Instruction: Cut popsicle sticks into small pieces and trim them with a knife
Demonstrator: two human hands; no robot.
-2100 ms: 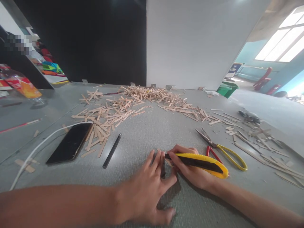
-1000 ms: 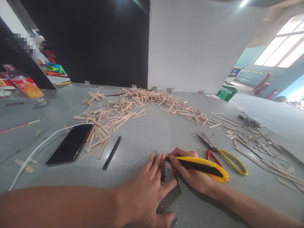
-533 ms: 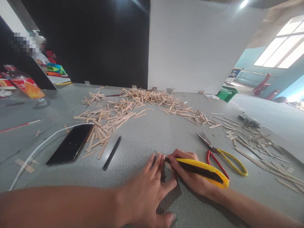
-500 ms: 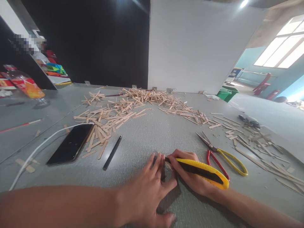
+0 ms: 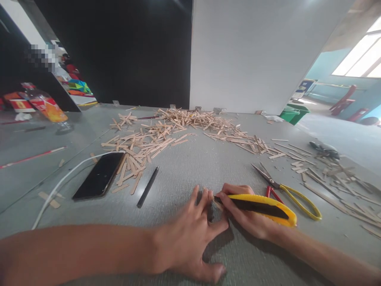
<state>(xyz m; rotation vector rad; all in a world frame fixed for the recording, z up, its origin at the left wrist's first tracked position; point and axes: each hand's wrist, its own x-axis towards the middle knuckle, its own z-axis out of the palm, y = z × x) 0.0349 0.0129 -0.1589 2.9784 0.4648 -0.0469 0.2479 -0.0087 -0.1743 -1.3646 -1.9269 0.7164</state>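
Note:
My right hand (image 5: 250, 214) is closed round a yellow and black utility knife (image 5: 264, 207), whose front end points left toward my left fingertips. My left hand (image 5: 190, 234) lies on the grey table (image 5: 190, 167) with its fingers spread. Between the fingertips of both hands sits a small piece of wooden stick (image 5: 218, 204), largely covered by them. Scissors with yellow handles (image 5: 302, 200) lie right of my right hand, over a red-handled tool (image 5: 274, 194). Left of my left hand rests a black pen (image 5: 148, 186).
Wooden sticks (image 5: 157, 137) lie in an arc across the table. A phone (image 5: 99, 176) with a white cable (image 5: 62, 178) and a bottle (image 5: 47, 105) are at the left. Stick scraps (image 5: 336, 190) and a dark tool (image 5: 324, 150) lie at the right.
The view has shifted, so the table's contents appear farther right. Both hands keep nearly the same place by the small piece, and the knife lies slightly flatter, covering more of the red handles.

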